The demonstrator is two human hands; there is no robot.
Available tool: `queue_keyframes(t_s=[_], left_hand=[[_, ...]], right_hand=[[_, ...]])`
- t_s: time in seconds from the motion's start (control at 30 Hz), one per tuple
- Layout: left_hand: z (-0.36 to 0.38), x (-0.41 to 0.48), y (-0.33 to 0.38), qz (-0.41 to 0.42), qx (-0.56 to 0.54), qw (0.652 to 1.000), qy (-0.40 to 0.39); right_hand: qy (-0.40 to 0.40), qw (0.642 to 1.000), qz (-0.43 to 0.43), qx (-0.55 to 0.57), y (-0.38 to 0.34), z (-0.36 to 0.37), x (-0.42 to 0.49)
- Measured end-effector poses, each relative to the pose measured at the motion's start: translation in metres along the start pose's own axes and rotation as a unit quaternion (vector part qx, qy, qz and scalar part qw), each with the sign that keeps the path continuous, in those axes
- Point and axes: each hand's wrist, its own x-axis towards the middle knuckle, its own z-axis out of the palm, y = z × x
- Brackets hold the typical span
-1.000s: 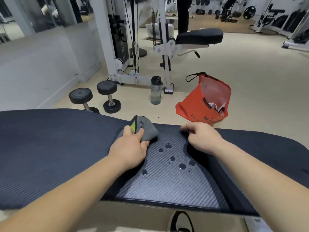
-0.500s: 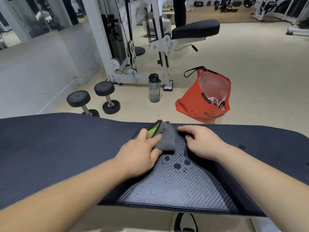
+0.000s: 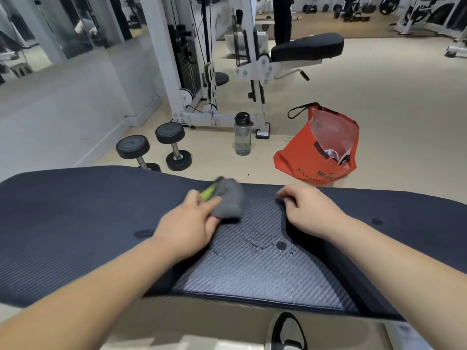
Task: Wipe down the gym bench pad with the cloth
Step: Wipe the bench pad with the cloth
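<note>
The dark gym bench pad (image 3: 75,218) runs across the lower half of the view, with a grey woven panel (image 3: 252,271) in its middle. My left hand (image 3: 189,223) presses a folded grey cloth (image 3: 228,200) with a green edge onto the far part of that panel. My right hand (image 3: 308,210) rests curled on the seam at the panel's right side. Thin wet streaks and one large drop (image 3: 281,245) lie on the panel between my hands.
On the floor beyond the pad stand two black dumbbells (image 3: 161,147), a clear water bottle (image 3: 242,135) and an orange bag (image 3: 321,150). A white cable machine (image 3: 202,72) with a black seat stands behind them. A shoe (image 3: 286,332) shows below the pad.
My left hand swept the cloth right over the drops, then back toward the left. Most drops are smeared into streaks. My right hand has stayed on the seam.
</note>
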Motion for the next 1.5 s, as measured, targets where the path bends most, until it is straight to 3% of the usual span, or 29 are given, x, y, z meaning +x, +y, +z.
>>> queue_keyframes(t_s=[0.03, 0.1, 0.23, 0.3, 0.43, 0.47, 0.63, 0.77, 0.83, 0.93, 1.03, 1.1, 1.2, 1.5], left_hand=[[0.001, -0.005, -0.002, -0.062, -0.011, 0.998, 0.015], [0.005, -0.026, 0.014, -0.079, -0.014, 0.997, 0.019], [-0.008, -0.075, 0.035, 0.108, -0.033, 0.991, -0.07], [-0.014, -0.067, 0.012, 0.138, -0.013, 0.987, -0.079], [-0.011, -0.05, -0.013, -0.081, -0.037, 0.996, -0.018], [-0.006, -0.056, -0.007, -0.097, -0.041, 0.994, -0.011], [-0.008, -0.082, -0.01, 0.081, -0.111, 0.988, -0.074], [-0.015, -0.067, -0.035, -0.013, -0.079, 0.997, -0.012], [-0.012, -0.067, -0.027, -0.015, -0.087, 0.995, -0.044], [-0.026, -0.067, -0.03, 0.038, -0.235, 0.965, -0.114], [-0.041, -0.064, -0.054, -0.047, -0.42, 0.903, -0.072], [-0.04, -0.065, -0.068, -0.076, -0.369, 0.926, -0.008], [-0.032, -0.059, -0.083, -0.031, -0.249, 0.967, 0.04], [-0.026, -0.047, -0.091, 0.001, -0.23, 0.969, 0.09]], right_hand=[[0.003, 1.0, -0.013, -0.005, -0.003, 0.001, -0.002], [0.009, 0.999, -0.032, -0.011, -0.01, 0.002, -0.003], [0.013, 0.998, -0.063, -0.006, -0.034, 0.003, -0.001], [-0.001, 0.997, -0.077, -0.001, -0.046, 0.006, -0.003], [-0.023, 0.994, -0.104, -0.003, -0.064, 0.013, -0.011], [-0.026, 0.993, -0.116, -0.003, -0.068, 0.016, -0.014], [-0.013, 0.981, -0.191, 0.032, -0.086, 0.022, -0.022], [-0.017, 0.973, -0.228, 0.022, -0.1, 0.022, -0.032], [-0.058, 0.967, -0.247, -0.004, -0.106, 0.025, -0.037], [-0.109, 0.961, -0.249, -0.054, -0.118, 0.023, -0.041], [-0.103, 0.943, -0.278, -0.148, -0.136, 0.027, -0.05], [-0.133, 0.933, -0.293, -0.162, -0.145, 0.039, -0.058], [-0.176, 0.92, -0.309, -0.164, -0.142, 0.058, -0.053], [-0.084, 0.979, -0.128, -0.132, -0.096, 0.059, 0.024]])
